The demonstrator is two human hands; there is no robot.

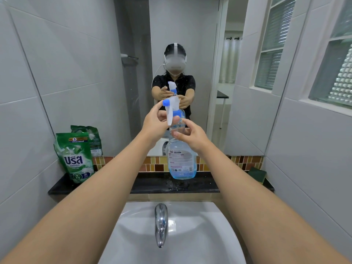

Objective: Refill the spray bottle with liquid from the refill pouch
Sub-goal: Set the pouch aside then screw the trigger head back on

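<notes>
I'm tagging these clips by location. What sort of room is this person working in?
A bathroom, most likely in a home. A white washbasin with a chrome tap sits below a dark stone ledge, with a wall mirror above and grey wall tiles around.

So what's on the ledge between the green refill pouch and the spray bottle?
Nothing: in the head view the dark ledge between the pouch and the bottle is bare, though the left forearm crosses in front of part of it.

A clear plastic spray bottle [182, 159] with a white-and-blue trigger head stands upright on the dark surface [152, 184], nearly empty. A green refill pouch [75, 157] stands well apart at the left.
</notes>
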